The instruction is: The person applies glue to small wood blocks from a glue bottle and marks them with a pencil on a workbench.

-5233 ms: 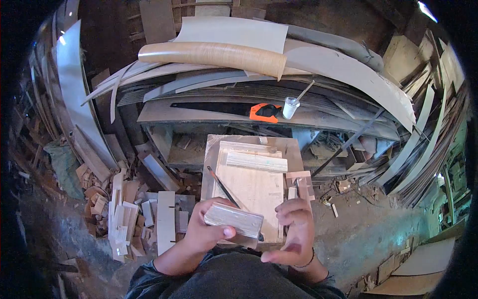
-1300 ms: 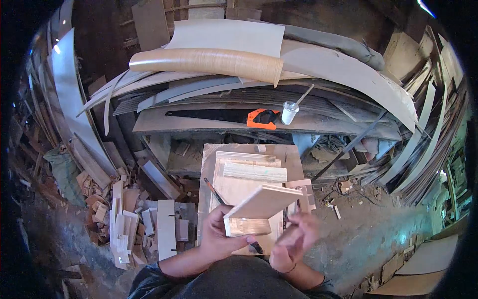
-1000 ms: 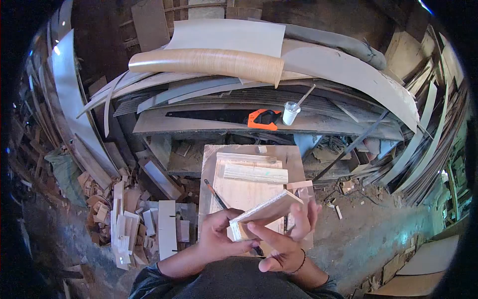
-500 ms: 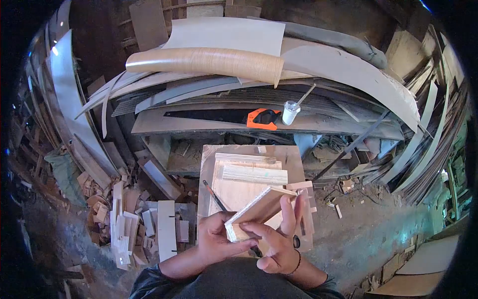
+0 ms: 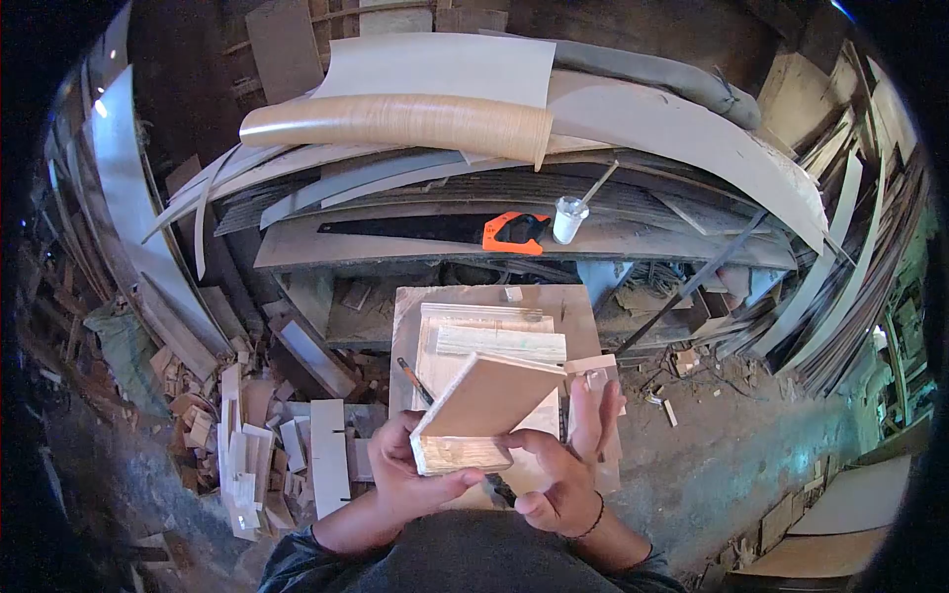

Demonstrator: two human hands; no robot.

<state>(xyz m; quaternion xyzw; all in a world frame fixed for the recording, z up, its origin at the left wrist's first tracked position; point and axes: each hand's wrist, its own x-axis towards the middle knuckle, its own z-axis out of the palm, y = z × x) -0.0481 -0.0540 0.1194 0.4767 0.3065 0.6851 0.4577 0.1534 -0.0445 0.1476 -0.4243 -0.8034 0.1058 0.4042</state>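
Note:
My left hand (image 5: 413, 479) grips an L-shaped wooden piece (image 5: 499, 393), two boards meeting at an angle, tilted above the work surface. The thumb lies along its lower board and the fingers go behind the left edge. At the right end of that lower board, a fingertip of my right hand (image 5: 563, 479) touches the wood; its thumb is apart and other fingers are raised. Beyond the piece, wooden strips (image 5: 502, 343) lie on a pale board (image 5: 578, 306). A slim dark tool with an orange part (image 5: 413, 381) is partly hidden by the piece.
An orange-handled handsaw (image 5: 514, 233) and a white cup (image 5: 568, 222) with a stick in it stand on the shelf ahead. A curled wood-grain sheet (image 5: 395, 124) lies above them. Wood offcuts (image 5: 247, 445) cover the floor at left; long strips lean at right.
The L-shaped piece has turned so that its broad brown face shows more, and it has shifted slightly left and down with my left hand. My right fingertip stays against it.

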